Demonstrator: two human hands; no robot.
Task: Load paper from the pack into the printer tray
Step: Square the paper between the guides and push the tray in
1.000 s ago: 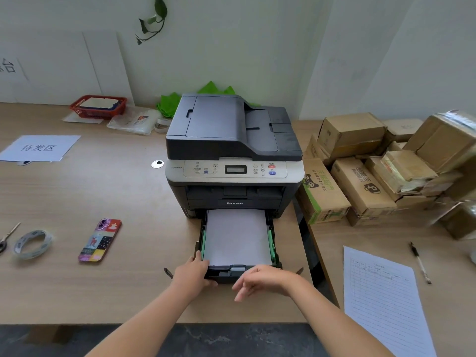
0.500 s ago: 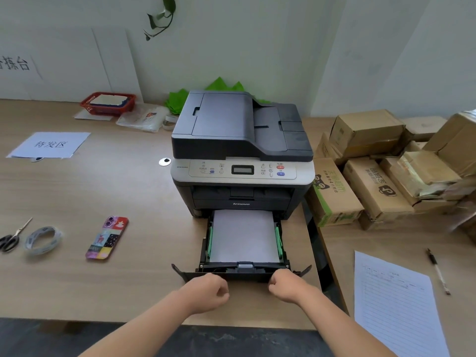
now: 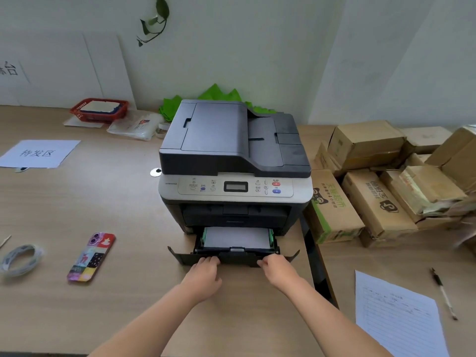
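A dark grey and white printer (image 3: 234,155) stands mid-desk. Its black paper tray (image 3: 180,256) sticks partly out of the base, with a white stack of paper (image 3: 235,237) lying between green side guides. My left hand (image 3: 203,275) presses its fingers against the left part of the tray's front panel. My right hand (image 3: 277,269) rests on the right part of the same panel. No paper pack is visible.
A colourful phone (image 3: 91,256) and a tape roll (image 3: 20,257) lie to the left. A lined sheet (image 3: 396,315) and a pen (image 3: 444,293) lie to the right. Cardboard boxes (image 3: 373,186) crowd the right side. A red basket (image 3: 99,109) sits far back.
The tray has slid well back into the printer, leaving less paper showing. Both hands moved from the tray's top front edge to its front panel and travelled forward with it.
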